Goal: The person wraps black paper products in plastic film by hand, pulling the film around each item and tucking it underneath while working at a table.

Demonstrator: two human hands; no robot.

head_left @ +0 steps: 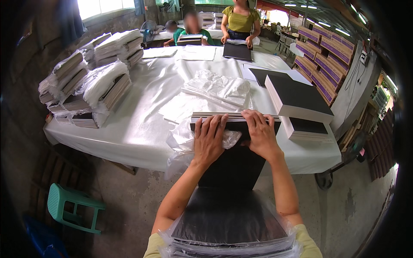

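A stack of black boards (232, 167) stands on edge in front of me, its pale layered edges facing up at the table's near side. My left hand (208, 139) is closed over the stack's top left, with a crumpled clear plastic bag (178, 142) bunched beneath and beside it. Over the top right, my right hand (263, 137) grips the same stack, its thumb on the near face. Closer to my body lies another black stack (228, 215), wrapped in clear plastic. Flat plastic bags (219, 88) are piled just beyond my hands.
Thick black-topped board stacks (301, 101) sit at the right on the white-covered table (142, 150). Plastic-wrapped bundles (103, 88) are heaped at left. Across the table, a standing person (241, 21) handles a black board. Cartons (322, 60) rise at right; a green stool (73, 206) stands lower left.
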